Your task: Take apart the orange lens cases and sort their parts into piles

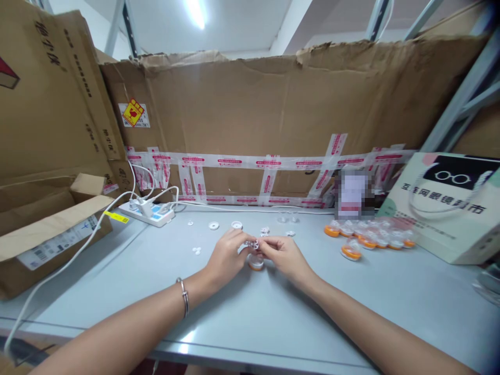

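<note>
My left hand and my right hand meet above the middle of the table. Both are closed in a pinch around a small see-through plastic part, whose exact kind is too small to make out. Just below the fingertips, a round case with an orange base rests on the table. Beyond the hands lie white plastic rings, a small cluster of white pieces and see-through caps. To the left of my left hand is a tiny white three-lobed piece.
Several orange-and-clear round cases sit grouped at the right, beside a paper bag. A power strip with white cables and an open cardboard box are at the left. A large cardboard sheet stands along the back.
</note>
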`<state>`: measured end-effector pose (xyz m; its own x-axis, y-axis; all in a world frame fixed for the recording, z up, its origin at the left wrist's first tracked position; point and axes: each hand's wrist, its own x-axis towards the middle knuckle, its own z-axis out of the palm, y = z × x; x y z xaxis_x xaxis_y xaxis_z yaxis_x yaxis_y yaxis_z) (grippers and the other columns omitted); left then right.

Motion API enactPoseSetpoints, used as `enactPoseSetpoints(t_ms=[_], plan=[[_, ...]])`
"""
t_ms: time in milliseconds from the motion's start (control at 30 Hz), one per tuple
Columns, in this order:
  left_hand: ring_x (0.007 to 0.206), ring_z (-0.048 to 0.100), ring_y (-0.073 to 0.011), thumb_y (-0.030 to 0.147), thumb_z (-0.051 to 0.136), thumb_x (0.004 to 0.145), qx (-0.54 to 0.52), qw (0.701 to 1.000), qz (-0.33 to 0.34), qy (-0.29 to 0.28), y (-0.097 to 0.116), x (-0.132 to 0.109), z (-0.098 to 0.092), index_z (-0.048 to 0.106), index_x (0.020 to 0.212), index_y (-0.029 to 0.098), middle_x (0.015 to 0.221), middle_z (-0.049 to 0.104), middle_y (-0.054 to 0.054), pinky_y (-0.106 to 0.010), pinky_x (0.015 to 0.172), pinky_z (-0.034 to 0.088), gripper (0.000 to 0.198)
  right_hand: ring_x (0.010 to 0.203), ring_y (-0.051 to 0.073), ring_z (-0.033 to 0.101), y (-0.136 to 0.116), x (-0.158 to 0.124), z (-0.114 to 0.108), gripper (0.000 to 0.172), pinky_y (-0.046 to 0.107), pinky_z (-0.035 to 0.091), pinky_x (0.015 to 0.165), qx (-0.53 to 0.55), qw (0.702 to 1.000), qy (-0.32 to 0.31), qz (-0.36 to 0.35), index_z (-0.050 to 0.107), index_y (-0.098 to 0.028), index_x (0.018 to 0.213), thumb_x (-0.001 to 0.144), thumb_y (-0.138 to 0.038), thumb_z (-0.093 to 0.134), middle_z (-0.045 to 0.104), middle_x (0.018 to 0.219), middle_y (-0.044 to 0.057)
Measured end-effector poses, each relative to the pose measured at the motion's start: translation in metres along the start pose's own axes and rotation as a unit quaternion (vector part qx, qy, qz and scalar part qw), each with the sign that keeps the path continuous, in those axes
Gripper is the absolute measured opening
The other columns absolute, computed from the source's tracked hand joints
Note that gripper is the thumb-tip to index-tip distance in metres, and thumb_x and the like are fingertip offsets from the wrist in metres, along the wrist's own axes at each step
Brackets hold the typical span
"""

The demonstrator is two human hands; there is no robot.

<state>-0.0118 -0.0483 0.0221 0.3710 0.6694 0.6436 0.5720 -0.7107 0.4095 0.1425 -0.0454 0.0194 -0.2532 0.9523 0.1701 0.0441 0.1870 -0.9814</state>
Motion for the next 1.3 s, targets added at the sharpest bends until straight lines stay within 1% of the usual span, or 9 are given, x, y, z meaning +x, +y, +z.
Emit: enactPoseSetpoints(t_ms=[233, 433, 600, 767, 1000, 1167, 1300], plan=[[0.076, 0.054, -0.0156, 0.005, 0.056, 0.075, -0.010, 1.000, 0.003, 0.002, 0.0013, -0.0002, 0.0003, 0.060, 0.082, 0.018, 0.077, 0.062, -0.001, -0.028, 0.071, 0.042, 0.015, 0.059, 0.015, 0.056, -0.0011, 0.0000, 0.0013, 0.027, 0.030, 0.048, 0.066, 0.068, 0.996, -0.003, 0.049, 0.071, -0.012, 0.069, 0.064, -0.037, 0.061, 0.061, 0.058, 0.001], [0.075, 0.054, -0.0159, 0.005, 0.057, 0.073, -0.008, 1.000, 0.003, 0.007, -0.0006, -0.0026, 0.0026, 0.060, 0.080, 0.018, 0.075, 0.062, -0.001, -0.028, 0.071, 0.043, 0.015, 0.058, 0.015, 0.057, 0.0010, -0.0002, 0.0003, 0.023, 0.029, 0.048, 0.065, 0.078, 0.995, -0.009, 0.065, 0.066, -0.013, 0.057, 0.064, -0.034, 0.060, 0.060, 0.056, 0.000], [0.076, 0.055, -0.0166, 0.003, 0.055, 0.072, -0.003, 1.000, 0.008, 0.008, -0.0008, -0.0031, 0.0027, 0.059, 0.079, 0.018, 0.075, 0.062, -0.001, -0.029, 0.071, 0.044, 0.017, 0.059, 0.016, 0.057, -0.0008, -0.0004, 0.0012, 0.020, 0.028, 0.048, 0.065, 0.073, 0.994, 0.000, 0.076, 0.065, -0.015, 0.053, 0.063, -0.032, 0.059, 0.061, 0.055, 0.000], [0.075, 0.055, -0.0167, 0.002, 0.054, 0.072, 0.002, 1.000, 0.015, 0.010, 0.0001, -0.0038, 0.0023, 0.058, 0.079, 0.018, 0.075, 0.062, -0.001, -0.030, 0.070, 0.044, 0.017, 0.058, 0.016, 0.058, -0.0001, -0.0002, 0.0027, 0.021, 0.029, 0.049, 0.064, 0.083, 0.993, -0.001, 0.081, 0.068, -0.015, 0.059, 0.062, -0.034, 0.061, 0.062, 0.055, 0.000], [0.075, 0.055, -0.0165, 0.006, 0.058, 0.074, 0.000, 1.000, 0.018, 0.014, -0.0008, -0.0037, 0.0025, 0.059, 0.080, 0.018, 0.077, 0.063, -0.002, -0.030, 0.071, 0.044, 0.013, 0.056, 0.016, 0.061, -0.0031, -0.0006, 0.0028, 0.019, 0.031, 0.052, 0.069, 0.137, 0.985, 0.002, 0.104, 0.070, -0.016, 0.063, 0.058, -0.034, 0.066, 0.064, 0.057, -0.001], [0.078, 0.057, -0.0158, 0.007, 0.058, 0.073, -0.060, 0.998, -0.020, 0.015, 0.0033, -0.0008, -0.0019, 0.061, 0.080, 0.018, 0.079, 0.064, -0.001, -0.029, 0.074, 0.045, 0.013, 0.058, 0.016, 0.063, -0.0061, 0.0014, 0.0010, 0.018, 0.028, 0.052, 0.064, 0.142, 0.981, 0.010, 0.129, 0.069, -0.014, 0.063, 0.056, -0.030, 0.068, 0.066, 0.056, 0.002], [0.079, 0.059, -0.0158, 0.011, 0.060, 0.072, -0.130, 0.986, -0.099, 0.038, 0.0060, 0.0010, -0.0018, 0.062, 0.081, 0.017, 0.081, 0.065, -0.002, -0.029, 0.075, 0.046, 0.012, 0.054, 0.013, 0.062, -0.0067, 0.0052, 0.0008, 0.013, 0.025, 0.051, 0.059, 0.136, 0.981, 0.031, 0.133, 0.067, -0.013, 0.062, 0.055, -0.025, 0.068, 0.066, 0.054, 0.002]])
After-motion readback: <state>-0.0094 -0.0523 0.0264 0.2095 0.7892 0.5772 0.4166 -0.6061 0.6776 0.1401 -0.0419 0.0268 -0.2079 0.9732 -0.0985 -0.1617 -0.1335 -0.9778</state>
